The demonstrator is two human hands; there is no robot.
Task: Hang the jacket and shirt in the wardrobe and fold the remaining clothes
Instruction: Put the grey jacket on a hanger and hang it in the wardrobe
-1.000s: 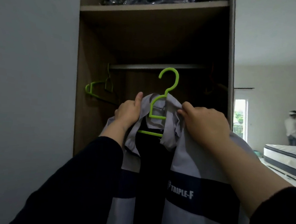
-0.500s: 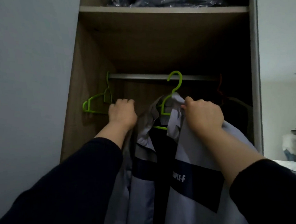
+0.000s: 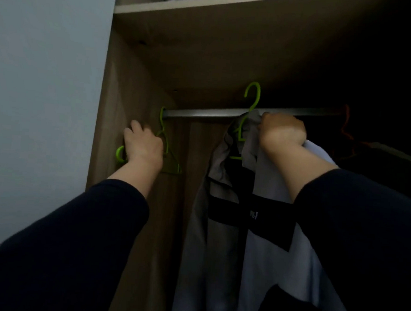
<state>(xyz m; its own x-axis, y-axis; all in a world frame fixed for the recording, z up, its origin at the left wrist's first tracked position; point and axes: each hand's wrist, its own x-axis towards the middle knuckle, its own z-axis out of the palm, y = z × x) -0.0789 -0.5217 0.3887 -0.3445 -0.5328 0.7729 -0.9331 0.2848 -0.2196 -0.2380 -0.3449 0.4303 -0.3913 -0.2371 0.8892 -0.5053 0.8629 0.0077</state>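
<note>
A grey jacket (image 3: 260, 259) with a dark chest band hangs on a green hanger (image 3: 252, 98). The hanger's hook rises above the metal rail (image 3: 212, 113) inside the wardrobe. My right hand (image 3: 281, 132) is shut on the jacket's collar at the hanger's neck, right at the rail. My left hand (image 3: 143, 146) rests on an empty green hanger (image 3: 169, 158) that hangs at the rail's left end; its fingers curl over the hanger's left arm.
The wardrobe's left wall (image 3: 120, 116) stands close beside my left hand. A shelf (image 3: 209, 5) above carries plastic-wrapped bundles. At the right, an orange hanger (image 3: 345, 130) holds a dark garment (image 3: 386, 171) in shadow.
My right hand has lifted the jacket and hanger up to the rail. My left hand has let go of the jacket and moved left onto the empty hanger.
</note>
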